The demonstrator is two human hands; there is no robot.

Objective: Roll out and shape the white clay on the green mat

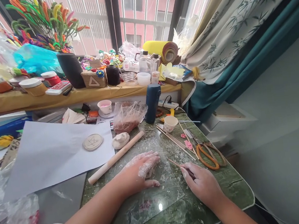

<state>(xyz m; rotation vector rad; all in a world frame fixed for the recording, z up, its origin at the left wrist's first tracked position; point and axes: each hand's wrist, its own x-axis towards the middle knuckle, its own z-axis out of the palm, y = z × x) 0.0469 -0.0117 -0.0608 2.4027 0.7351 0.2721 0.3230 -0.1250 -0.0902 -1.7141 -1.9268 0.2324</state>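
head view: left of the left hand [142,171], a disc [93,142] lies on paper [55,154], perhaps to keep it clean; nearer, a rolling pin [117,157]. that hand rests thumb wide on the clear sheet [167,195], perhaps steadying it. the right hand [201,181] pinches a thin tool [173,162], likely for fine control; scissors [208,156] lie to its right.

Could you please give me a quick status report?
Left hand palm down over clear sheet. Right hand gripping thin tool. Close by: rolling pin, scissors.
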